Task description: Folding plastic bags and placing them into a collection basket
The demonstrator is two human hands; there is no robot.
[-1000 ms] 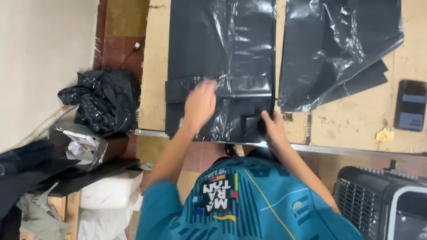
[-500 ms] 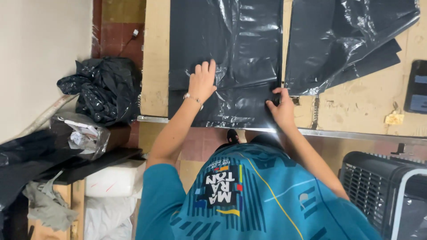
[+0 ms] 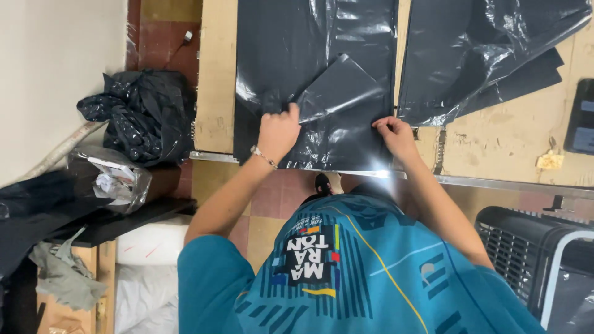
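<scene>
A black plastic sheet lies flat on a pale wooden table. My left hand, with a thin bracelet at the wrist, is closed on a corner of the sheet and holds up a triangular flap that is folded over the rest. My right hand pinches the sheet's right edge near the table's front rim. Both arms reach up from my teal shirt at the bottom of the view.
A second pile of black plastic sheets lies to the right, with a dark flat device and a small scrap beyond. A crumpled black bag bundle sits on the floor at left. A black grilled appliance stands at lower right.
My left hand went from lying flat on the sheet to gripping a corner and folding a flap over. My right hand shifted up along the right edge and pinched it.
</scene>
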